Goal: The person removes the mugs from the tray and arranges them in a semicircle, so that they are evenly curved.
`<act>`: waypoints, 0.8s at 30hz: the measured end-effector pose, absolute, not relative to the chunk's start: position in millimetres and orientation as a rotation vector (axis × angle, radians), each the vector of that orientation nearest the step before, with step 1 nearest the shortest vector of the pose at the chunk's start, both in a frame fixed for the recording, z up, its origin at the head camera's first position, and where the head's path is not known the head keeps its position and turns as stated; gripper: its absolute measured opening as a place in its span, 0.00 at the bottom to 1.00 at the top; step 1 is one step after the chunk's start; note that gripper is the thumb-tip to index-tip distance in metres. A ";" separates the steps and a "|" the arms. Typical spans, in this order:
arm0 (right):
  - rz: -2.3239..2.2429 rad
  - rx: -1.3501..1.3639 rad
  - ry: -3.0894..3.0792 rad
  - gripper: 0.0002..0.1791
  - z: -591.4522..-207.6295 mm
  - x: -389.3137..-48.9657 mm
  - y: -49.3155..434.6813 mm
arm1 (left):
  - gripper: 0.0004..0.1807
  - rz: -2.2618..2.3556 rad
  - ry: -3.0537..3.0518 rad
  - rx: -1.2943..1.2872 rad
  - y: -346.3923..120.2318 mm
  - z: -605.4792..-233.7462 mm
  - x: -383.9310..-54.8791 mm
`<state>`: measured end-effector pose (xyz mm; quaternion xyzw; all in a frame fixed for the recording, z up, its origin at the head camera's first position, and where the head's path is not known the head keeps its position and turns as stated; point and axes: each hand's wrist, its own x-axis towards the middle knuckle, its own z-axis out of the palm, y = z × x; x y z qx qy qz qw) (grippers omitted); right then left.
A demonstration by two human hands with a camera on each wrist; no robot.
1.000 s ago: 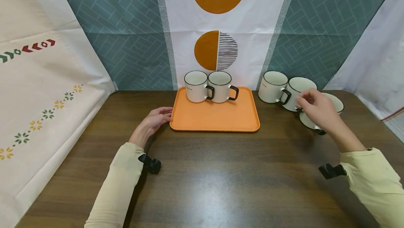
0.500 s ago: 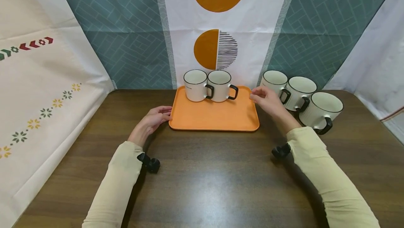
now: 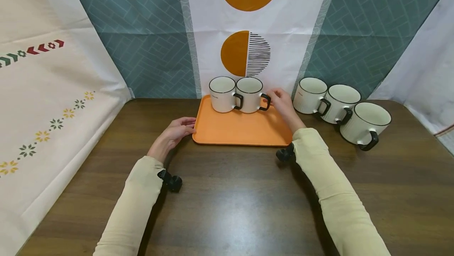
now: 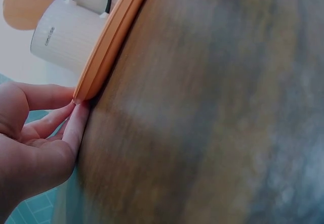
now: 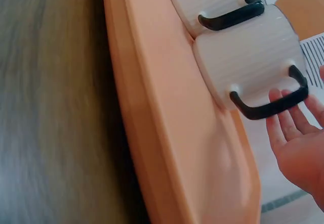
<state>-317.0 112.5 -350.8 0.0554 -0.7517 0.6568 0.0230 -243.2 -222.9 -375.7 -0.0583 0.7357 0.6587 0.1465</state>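
Currently the left hand (image 3: 176, 130) pinches the orange tray (image 3: 241, 132); the right hand (image 3: 282, 103), fingers (image 5: 288, 125) apart, reaches behind a black mug handle (image 5: 276, 107).

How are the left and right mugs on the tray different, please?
The left mug shows small print; the right mug shows none here. The right grip is at the right mug's handle; no grip touches the left mug. Both stand upright, white, dark-rimmed and black-handled.
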 end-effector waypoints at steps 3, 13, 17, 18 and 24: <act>2.086 0.153 -2.307 0.14 -354.0 -319.8 107.2 | 0.32 1.902 2.107 -0.179 -222.5 -377.0 -244.0; 1.980 0.218 -2.410 0.18 -355.8 -322.7 96.5 | 0.31 1.905 2.100 -0.172 -223.5 -376.5 -246.1; 1.964 0.297 -2.431 0.19 -357.8 -325.2 96.9 | 0.31 1.896 2.109 -0.171 -223.3 -376.4 -245.9; 1.973 0.319 -2.428 0.19 -358.0 -325.1 97.2 | 0.31 1.892 2.113 -0.171 -223.3 -376.4 -245.9; 2.069 0.380 -2.401 0.18 -358.6 -321.8 99.1 | 0.32 1.893 2.118 -0.159 -222.8 -377.3 -245.7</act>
